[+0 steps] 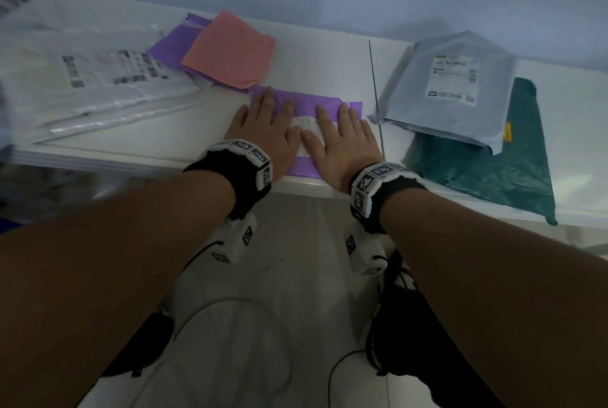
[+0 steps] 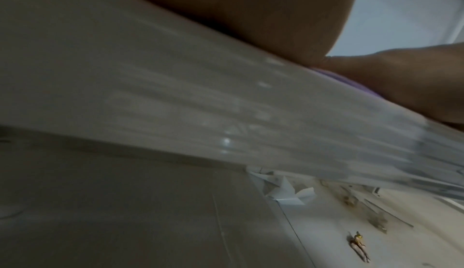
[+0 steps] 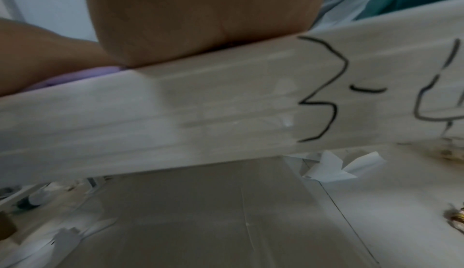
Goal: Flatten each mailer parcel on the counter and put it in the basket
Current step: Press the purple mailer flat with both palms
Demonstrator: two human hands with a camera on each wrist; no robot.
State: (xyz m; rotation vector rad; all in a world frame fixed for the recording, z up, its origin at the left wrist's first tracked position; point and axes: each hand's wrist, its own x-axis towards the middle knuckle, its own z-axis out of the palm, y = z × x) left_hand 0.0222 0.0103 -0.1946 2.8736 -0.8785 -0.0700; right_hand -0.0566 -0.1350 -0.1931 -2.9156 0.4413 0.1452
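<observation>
A purple mailer parcel (image 1: 304, 162) with a white label lies at the front edge of the white counter (image 1: 322, 55). Both hands press flat on it, fingers straight: my left hand (image 1: 266, 126) on its left half, my right hand (image 1: 345, 141) on its right half, thumbs nearly meeting over the label. In the left wrist view a sliver of the purple mailer (image 2: 351, 82) shows beneath the left hand (image 2: 251, 14) at the counter edge. The right wrist view shows the purple mailer (image 3: 75, 77) under the right hand (image 3: 200, 14). No basket is in view.
A pink mailer (image 1: 230, 49) lies on purple ones (image 1: 167, 45) behind the hands. White mailers (image 1: 92, 78) with labels are stacked at the left. At the right a grey labelled mailer (image 1: 447, 85) overlaps a dark green one (image 1: 500, 160). Cables hang below the counter.
</observation>
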